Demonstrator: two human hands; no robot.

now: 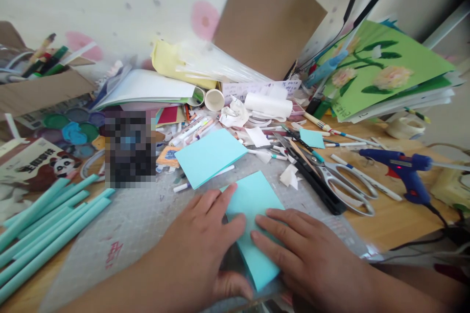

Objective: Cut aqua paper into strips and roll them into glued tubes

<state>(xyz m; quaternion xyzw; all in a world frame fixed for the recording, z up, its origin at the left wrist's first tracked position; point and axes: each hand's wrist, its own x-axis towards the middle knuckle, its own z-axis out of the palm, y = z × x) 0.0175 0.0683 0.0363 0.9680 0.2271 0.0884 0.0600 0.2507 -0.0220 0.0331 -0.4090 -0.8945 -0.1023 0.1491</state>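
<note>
A folded sheet of light-blue paper (253, 205) lies at an angle on the grey cutting mat (121, 234), close in front of me. My left hand (205, 230) rests at its left edge, fingers apart, fingertips on the upper left part and the thumb by the lower left edge. Across the right side of the sheet my right hand (304, 244) lies with its fingers stretched out flat on the paper. Just beyond is another light-blue folded sheet (211, 154), lying partly over a white pen. Neither hand is closed around anything.
Scissors (347, 183) and a black-handled tool (316, 178) lie right of the paper. A blue glue gun (404, 171) with a red light stands farther right, its cord trailing. Rolled light-blue paper tubes (55, 234) lie left. Pens, scraps and crumpled paper (235, 112) crowd the back.
</note>
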